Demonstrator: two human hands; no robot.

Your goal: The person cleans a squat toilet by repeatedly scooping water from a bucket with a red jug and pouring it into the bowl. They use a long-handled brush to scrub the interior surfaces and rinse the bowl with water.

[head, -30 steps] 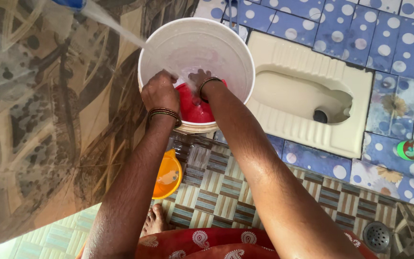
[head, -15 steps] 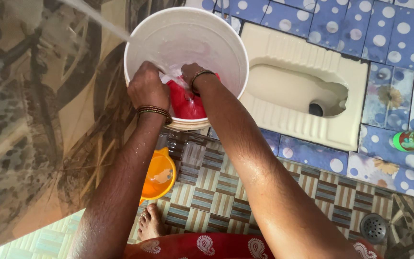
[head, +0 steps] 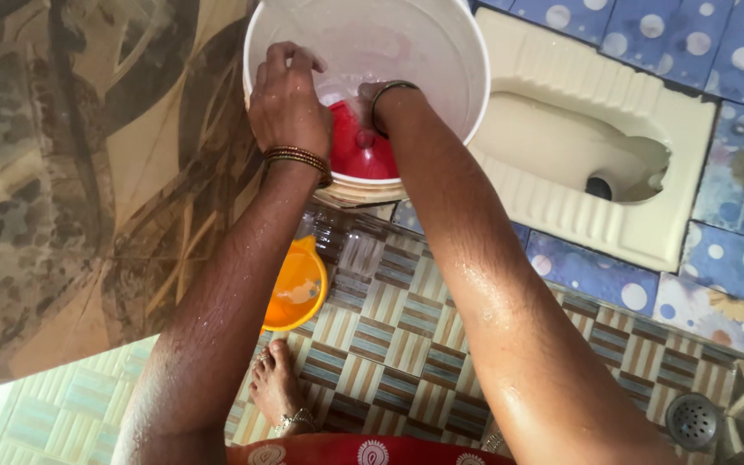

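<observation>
Red cloth (head: 363,151) sits in your white bucket (head: 467,77), left hand (head: 286,103) clenched on it, right hand (head: 370,108) grasping it mid-scrub; next, firmer wringing.

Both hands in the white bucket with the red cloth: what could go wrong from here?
1. The white bucket stands right beside the squat toilet pan; if pushed it might tip in, or the red cloth could slip into it.
2. Both forearms look wet and a bare foot stands on the tiled floor; splashed water could make it slippery.
</observation>
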